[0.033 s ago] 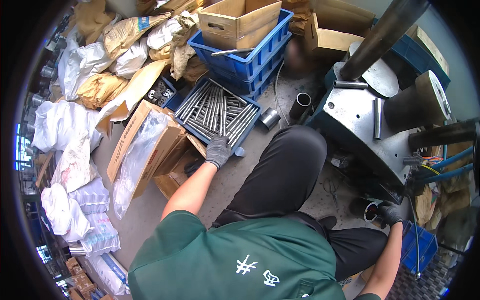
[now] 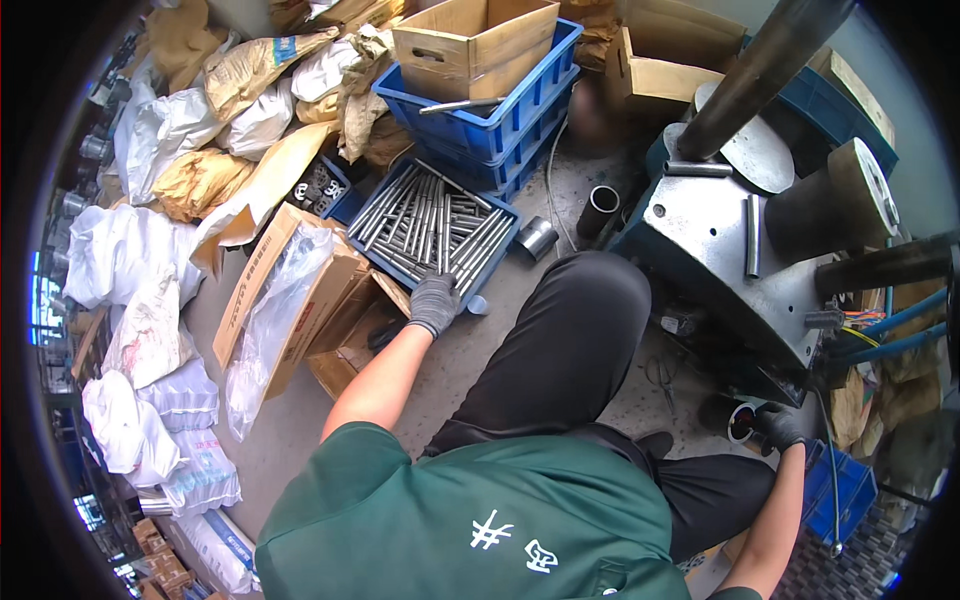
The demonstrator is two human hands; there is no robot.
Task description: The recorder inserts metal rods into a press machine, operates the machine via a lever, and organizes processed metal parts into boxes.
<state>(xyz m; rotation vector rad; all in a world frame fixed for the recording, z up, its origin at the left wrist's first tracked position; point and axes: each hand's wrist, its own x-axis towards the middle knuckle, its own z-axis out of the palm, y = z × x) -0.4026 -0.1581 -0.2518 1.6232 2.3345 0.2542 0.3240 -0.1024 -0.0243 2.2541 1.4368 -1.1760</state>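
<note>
My left hand (image 2: 435,303), in a dark grey glove, reaches over the near edge of a blue crate (image 2: 398,280). Its fingers are curled at the ends of the steel rods (image 2: 432,215) that fill the crate, closed on a rod partly hidden beneath them. Low on the right, my gloved right hand (image 2: 780,429) is at the mouth of a dark metal cylinder (image 2: 722,416) lying on its side. Those fingers are bent together; what they hold, if anything, is too dark and small to make out.
A heavy steel machine (image 2: 715,230) with thick posts and two loose rods on top stands at right. Stacked blue crates (image 2: 470,125) bear a wooden box (image 2: 470,50). An open cardboard box (image 2: 330,350) and many sacks (image 2: 130,250) line the left. Short tubes (image 2: 599,210) stand on the floor.
</note>
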